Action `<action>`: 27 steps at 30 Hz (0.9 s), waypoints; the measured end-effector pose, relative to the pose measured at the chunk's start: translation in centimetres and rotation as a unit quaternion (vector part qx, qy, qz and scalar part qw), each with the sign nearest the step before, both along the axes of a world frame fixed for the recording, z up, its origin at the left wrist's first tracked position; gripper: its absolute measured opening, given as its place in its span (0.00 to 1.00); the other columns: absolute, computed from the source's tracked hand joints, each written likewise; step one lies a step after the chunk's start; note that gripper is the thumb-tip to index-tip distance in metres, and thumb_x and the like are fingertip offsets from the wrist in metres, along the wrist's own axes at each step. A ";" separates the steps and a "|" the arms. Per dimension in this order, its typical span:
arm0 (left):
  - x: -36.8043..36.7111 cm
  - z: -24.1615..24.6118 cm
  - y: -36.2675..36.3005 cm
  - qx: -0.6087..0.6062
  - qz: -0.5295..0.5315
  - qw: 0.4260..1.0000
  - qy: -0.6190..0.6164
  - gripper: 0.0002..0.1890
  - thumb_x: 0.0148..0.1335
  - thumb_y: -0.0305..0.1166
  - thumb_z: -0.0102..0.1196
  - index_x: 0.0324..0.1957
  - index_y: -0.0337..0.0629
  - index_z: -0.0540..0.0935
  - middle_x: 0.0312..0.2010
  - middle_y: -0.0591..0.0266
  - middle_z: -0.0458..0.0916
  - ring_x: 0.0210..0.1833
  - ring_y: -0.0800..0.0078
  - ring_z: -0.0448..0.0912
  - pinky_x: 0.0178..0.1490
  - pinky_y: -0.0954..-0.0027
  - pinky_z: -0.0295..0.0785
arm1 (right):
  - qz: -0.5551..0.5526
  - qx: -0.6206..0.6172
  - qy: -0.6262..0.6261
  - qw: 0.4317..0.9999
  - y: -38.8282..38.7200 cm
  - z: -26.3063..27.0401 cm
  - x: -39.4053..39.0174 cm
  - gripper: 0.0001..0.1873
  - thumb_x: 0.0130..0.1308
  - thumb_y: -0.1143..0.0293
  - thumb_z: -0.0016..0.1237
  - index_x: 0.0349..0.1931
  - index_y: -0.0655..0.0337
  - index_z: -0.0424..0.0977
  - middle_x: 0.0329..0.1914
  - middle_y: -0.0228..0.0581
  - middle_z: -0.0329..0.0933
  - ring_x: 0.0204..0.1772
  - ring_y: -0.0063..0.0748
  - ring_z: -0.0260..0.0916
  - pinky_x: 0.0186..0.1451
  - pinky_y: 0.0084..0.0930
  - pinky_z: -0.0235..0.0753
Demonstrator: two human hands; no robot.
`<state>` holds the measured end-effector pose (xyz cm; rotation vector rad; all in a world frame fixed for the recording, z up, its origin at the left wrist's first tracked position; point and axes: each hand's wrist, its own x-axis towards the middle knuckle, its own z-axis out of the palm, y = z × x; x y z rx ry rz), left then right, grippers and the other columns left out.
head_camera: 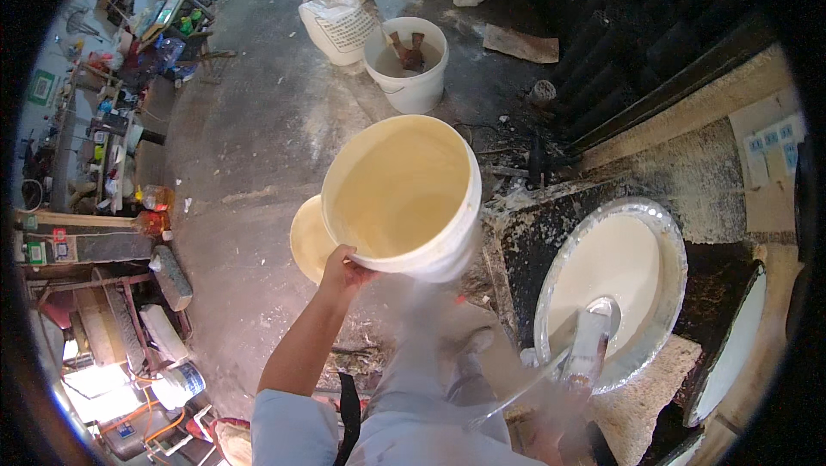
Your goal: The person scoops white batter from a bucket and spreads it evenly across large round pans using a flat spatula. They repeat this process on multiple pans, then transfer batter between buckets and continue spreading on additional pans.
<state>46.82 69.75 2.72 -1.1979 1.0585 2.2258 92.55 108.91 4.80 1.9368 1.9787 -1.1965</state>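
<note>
My left hand [346, 272] grips the near rim of a white plastic bucket [403, 195], tilted so that its cream-coloured inside shows. A pale round lid or disc [307, 240] lies partly behind the bucket on the left. At the lower right, my right hand [554, 424] is blurred and seems closed around the handle of a metal ladle [586, 343]. The ladle's round end is in a foil-like silvery basin [674, 259] of white liquid [606, 266]. A thin, shiny streak [516, 395] runs from beside the ladle towards my clothes.
Ahead stands another white bucket [416, 95] with murky liquid and a brown tool inside. Beside it is a white sack [335, 27] bearing writing. Cluttered shelves [110, 137] line the left. A dark stained ledge [526, 259] adjoins the basin, above a rough board [652, 395].
</note>
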 end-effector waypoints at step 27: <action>2.0 4.1 -21.8 -0.632 -0.250 0.725 -0.108 0.36 0.33 0.49 0.73 0.38 0.27 0.78 0.35 0.45 0.81 0.31 0.56 0.81 0.29 0.61 0.75 | 0.110 -0.013 0.026 0.994 0.8 3.2 1.1 0.20 0.46 0.80 0.59 0.41 0.65 0.67 0.34 0.34 0.69 0.36 0.30 0.67 0.40 0.28 0.70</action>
